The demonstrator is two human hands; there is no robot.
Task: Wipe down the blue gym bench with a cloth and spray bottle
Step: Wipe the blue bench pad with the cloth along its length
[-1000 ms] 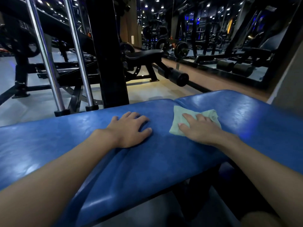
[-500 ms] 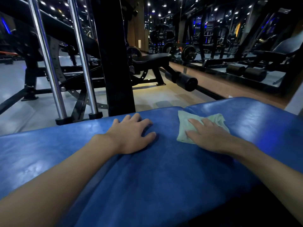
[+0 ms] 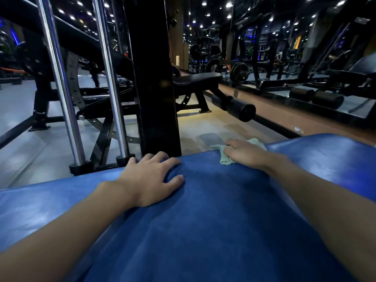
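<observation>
The blue gym bench [image 3: 213, 220] fills the lower half of the head view. My left hand [image 3: 150, 178] rests flat on its padding near the far edge, fingers spread. At the far edge of the bench lies a pale green cloth [image 3: 223, 157], bunched up and partly hanging over that edge. My right hand [image 3: 246, 153] is on top of the cloth with its fingers curled over the edge, holding the cloth against the padding. No spray bottle is in view.
A thick black post [image 3: 152, 78] and two chrome guide rods [image 3: 61, 88] stand right behind the bench. A black bench [image 3: 199, 80] with roller pads [image 3: 238, 108] sits on the floor beyond. More gym machines line the right side.
My right hand has pushed the cloth away from me to the bench's far edge, where it has bunched up. The camera has moved closer over the bench. The left hand stays put.
</observation>
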